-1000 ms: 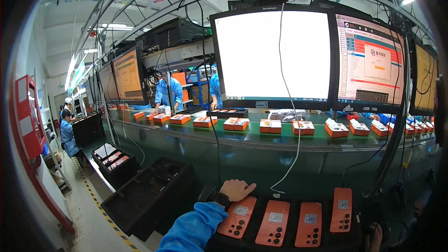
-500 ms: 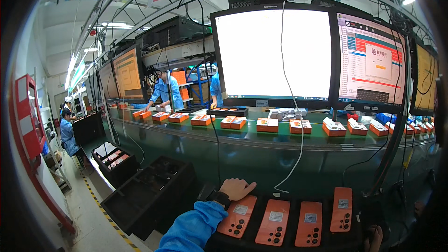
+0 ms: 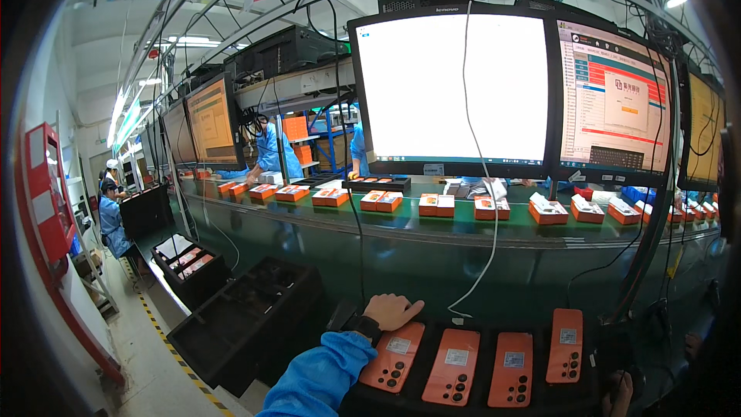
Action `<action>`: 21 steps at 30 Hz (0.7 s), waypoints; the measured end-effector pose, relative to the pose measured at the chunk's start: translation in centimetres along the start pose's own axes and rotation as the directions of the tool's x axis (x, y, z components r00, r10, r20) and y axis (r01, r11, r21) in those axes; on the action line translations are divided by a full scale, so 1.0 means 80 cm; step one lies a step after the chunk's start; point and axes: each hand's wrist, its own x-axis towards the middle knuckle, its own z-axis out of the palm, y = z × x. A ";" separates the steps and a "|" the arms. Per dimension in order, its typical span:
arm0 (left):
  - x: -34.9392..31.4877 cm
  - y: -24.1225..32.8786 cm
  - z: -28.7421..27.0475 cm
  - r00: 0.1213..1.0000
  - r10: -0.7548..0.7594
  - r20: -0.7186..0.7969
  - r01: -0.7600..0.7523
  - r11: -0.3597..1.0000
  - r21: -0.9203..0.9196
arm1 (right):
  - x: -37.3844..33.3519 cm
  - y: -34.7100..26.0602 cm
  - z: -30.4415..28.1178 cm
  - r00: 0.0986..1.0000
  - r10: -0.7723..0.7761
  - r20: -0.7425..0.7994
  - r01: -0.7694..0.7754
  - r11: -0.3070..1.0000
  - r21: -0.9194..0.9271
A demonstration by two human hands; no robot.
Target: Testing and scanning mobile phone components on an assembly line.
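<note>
My left hand (image 3: 392, 313) lies at the far left corner of a black tray (image 3: 472, 386), fingers bent over its far edge and thumb pointing right. Below that hand is an orange phone (image 3: 394, 367), back up, with camera rings and a white label. Two more orange phones (image 3: 451, 371) (image 3: 510, 374) lie in a row to its right. A further phone (image 3: 564, 347) sits at the right end, a little farther back. Dim at the tray's right side shows part of my right hand (image 3: 617, 394); its fingers are mostly hidden in shadow.
Beyond the tray, a green conveyor (image 3: 386, 233) carries several open orange boxes (image 3: 438, 205). Monitors (image 3: 455, 85) hang above it, with loose cables (image 3: 494, 239) dangling. To the left stand black cases (image 3: 247, 316). People in blue work across the belt and at the far left.
The orange boxes on the conveyor have shifted slightly left. A small mark now shows at the white monitor's upper left. My hands and the phones stay put.
</note>
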 end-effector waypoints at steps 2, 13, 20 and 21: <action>-0.001 0.001 -0.002 1.000 -0.003 0.015 0.003 1.000 0.001 | 0.000 -0.006 -0.007 0.994 -0.106 0.020 0.108 0.983 -0.150; 0.000 -0.001 0.002 1.000 0.018 -0.001 -0.018 1.000 -0.002 | 0.013 -0.036 -0.008 0.988 -0.155 0.009 0.149 0.930 -0.336; -0.001 0.003 -0.005 0.999 0.003 0.037 -0.003 1.000 0.017 | 0.015 -0.038 -0.010 0.993 -0.117 0.019 0.117 0.935 -0.335; -0.001 0.003 -0.007 0.999 0.002 0.040 -0.003 1.000 0.020 | 0.015 -0.036 -0.009 0.991 -0.133 0.014 0.130 0.929 -0.347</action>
